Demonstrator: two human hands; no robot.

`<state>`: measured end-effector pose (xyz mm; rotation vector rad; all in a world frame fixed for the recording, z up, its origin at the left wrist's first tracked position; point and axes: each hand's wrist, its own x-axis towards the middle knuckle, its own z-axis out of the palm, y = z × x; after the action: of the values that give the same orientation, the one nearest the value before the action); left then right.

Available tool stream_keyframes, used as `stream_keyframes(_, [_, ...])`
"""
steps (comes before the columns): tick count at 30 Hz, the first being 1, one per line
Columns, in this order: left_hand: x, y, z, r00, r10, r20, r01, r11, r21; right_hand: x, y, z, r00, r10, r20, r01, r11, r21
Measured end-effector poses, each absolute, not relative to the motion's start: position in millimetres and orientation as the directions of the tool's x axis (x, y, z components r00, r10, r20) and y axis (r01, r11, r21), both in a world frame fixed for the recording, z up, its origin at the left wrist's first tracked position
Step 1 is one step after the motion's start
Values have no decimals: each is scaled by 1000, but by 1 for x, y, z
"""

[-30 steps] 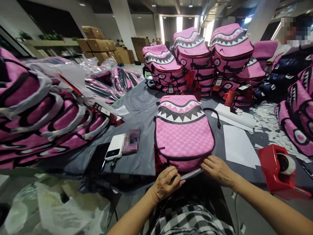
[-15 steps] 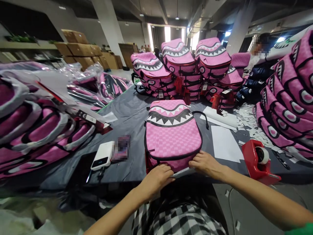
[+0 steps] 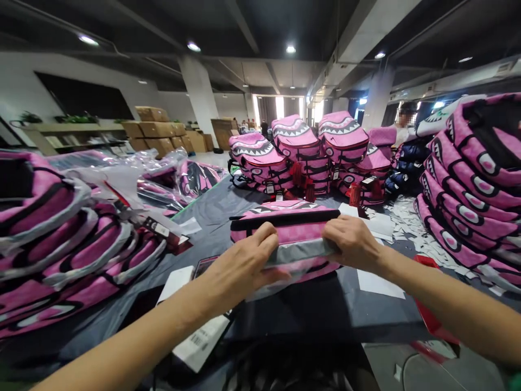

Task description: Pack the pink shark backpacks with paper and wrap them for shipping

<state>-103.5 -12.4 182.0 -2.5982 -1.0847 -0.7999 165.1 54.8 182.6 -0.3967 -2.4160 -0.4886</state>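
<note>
A pink backpack (image 3: pixel 299 233) with a shark-mouth print is tipped up over the table, its near end raised toward me. My left hand (image 3: pixel 260 258) grips the left part of that end, fingers curled over the edge and thumb beneath. The right part is clasped by my right hand (image 3: pixel 352 239). Between both hands runs a grey strip (image 3: pixel 303 251) along the bag, with some clear plastic below it. A white barcode tag (image 3: pixel 203 339) hangs under my left forearm. Most of the bag's printed front is turned out of sight.
Stacked pink backpacks stand at the back (image 3: pixel 297 146), on the right (image 3: pixel 472 179) and on the left (image 3: pixel 61 244). A red tape dispenser (image 3: pixel 433 320) is partly behind my right forearm. White paper (image 3: pixel 380 284) and paper scraps (image 3: pixel 411 222) lie nearby. A person (image 3: pixel 404 133) is at the far right.
The backpack lay flat with its printed front up; its near end has been lifted and tilted. Both hands rose with it, and the barcode tag came into view. The head view tilted upward.
</note>
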Motion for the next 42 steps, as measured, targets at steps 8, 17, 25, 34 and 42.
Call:
stream_keyframes(8, [-95, -17, 138, 489, 364, 793, 784, -582, -217, 159, 35, 145, -680, 14, 733, 363, 875, 320])
stream_keyframes(17, [-103, -24, 104, 433, 470, 769, 796, -599, -82, 151, 27, 113, -679, 84, 729, 326, 925, 196])
stream_keyframes(25, [-86, -37, 61, 500, 413, 761, 806, -542, -236, 163, 40, 69, -697, -41, 716, 297, 893, 339])
stream_keyframes(34, [-65, -57, -37, 282, 446, 849, 892, -448, -60, 170, 21, -18, -653, 167, 739, 427, 887, 176])
stream_keyframes(42, [-71, -67, -37, 115, 561, 820, 828, -511, 232, 182, 16, 7, -795, 334, 507, 449, 886, 119])
